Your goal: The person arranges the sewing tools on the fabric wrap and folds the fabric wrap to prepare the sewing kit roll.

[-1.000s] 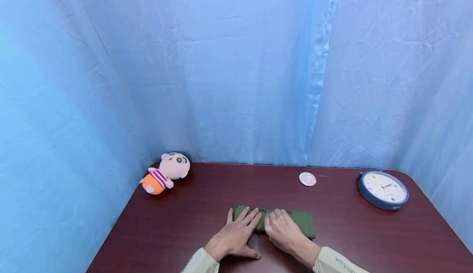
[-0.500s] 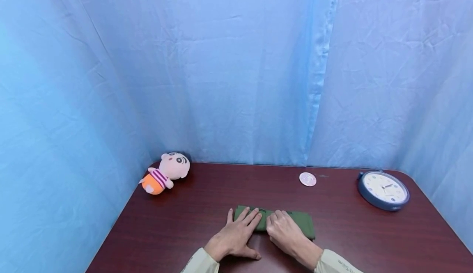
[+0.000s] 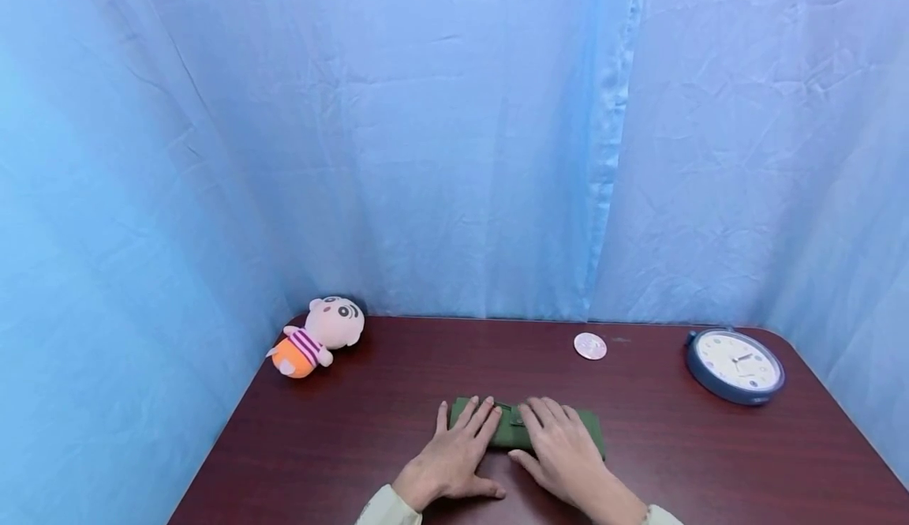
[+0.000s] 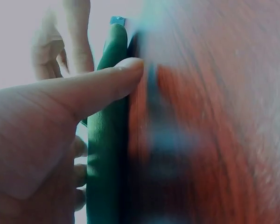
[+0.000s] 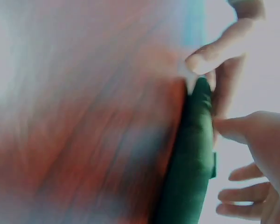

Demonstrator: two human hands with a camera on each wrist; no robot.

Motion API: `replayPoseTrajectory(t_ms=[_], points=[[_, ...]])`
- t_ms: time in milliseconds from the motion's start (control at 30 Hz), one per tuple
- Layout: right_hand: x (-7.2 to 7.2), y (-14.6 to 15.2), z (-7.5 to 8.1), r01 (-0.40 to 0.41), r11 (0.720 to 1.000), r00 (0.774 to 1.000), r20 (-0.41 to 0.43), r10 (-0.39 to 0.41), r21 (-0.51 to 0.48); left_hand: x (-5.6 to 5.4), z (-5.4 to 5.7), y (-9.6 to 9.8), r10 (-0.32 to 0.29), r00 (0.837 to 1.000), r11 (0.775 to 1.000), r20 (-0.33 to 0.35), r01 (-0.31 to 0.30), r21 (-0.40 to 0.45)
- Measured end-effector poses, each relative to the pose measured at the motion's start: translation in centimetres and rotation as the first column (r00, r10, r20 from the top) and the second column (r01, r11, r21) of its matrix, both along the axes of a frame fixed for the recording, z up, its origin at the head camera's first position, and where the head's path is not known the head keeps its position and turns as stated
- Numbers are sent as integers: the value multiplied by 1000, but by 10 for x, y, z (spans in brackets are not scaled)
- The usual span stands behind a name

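Note:
A flat, folded green fabric bundle (image 3: pixel 506 435) lies across the front middle of the dark table. A short tab (image 3: pixel 519 421) with what looks like a snap shows on its top. My left hand (image 3: pixel 451 455) rests spread on the bundle's left part, thumb out toward me on the wood. Over the right part is my right hand (image 3: pixel 568 455), fingers extended and thumb apart. The right wrist view shows the bundle's near edge (image 5: pixel 189 158) as a thick roll, with the right fingers beside it, not closed round it. Both hands hide much of the fabric.
On the table (image 3: pixel 398 383), a plush doll (image 3: pixel 312 339) lies at the back left. A small pale disc (image 3: pixel 590 346) sits at the back, and a round blue-rimmed clock (image 3: pixel 737 365) lies at the right. Blue curtains (image 3: pixel 454 154) surround the table.
My right hand has uncurled from the middle of the bundle and spread over its right part, which brings the tab into view. My left hand has stayed in place.

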State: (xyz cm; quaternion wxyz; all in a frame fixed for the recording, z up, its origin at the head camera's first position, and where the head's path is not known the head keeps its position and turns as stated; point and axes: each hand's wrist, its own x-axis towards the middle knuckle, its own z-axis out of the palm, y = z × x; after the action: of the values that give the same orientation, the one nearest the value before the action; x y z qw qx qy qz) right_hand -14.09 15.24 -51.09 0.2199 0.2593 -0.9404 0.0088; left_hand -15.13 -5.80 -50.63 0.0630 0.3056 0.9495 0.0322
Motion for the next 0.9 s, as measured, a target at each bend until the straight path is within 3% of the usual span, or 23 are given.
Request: replayPoseTrajectory(t_ms=[67, 133, 300, 500, 667, 900], points=[[5, 3, 0, 93, 994, 990, 110, -87, -49, 2, -1, 1, 8, 999, 1000, -37, -8, 13], [11, 8, -2, 178, 981, 966, 206, -157, -84, 3, -2, 1, 22, 998, 1000, -67, -20, 20], [22, 20, -15, 263, 960, 921, 321, -220, -98, 4, -8, 2, 64, 996, 998, -64, -63, 11], [23, 28, -25, 266, 960, 909, 356, -219, -88, 5, -10, 4, 78, 996, 996, -41, -79, -28], [19, 32, -28, 209, 973, 906, 392, -158, -92, 6, -5, 7, 89, 996, 996, 11, -89, -28], [16, 32, -25, 186, 981, 872, 469, -138, -58, 7, -5, 10, 127, 989, 991, 71, -123, -55]])
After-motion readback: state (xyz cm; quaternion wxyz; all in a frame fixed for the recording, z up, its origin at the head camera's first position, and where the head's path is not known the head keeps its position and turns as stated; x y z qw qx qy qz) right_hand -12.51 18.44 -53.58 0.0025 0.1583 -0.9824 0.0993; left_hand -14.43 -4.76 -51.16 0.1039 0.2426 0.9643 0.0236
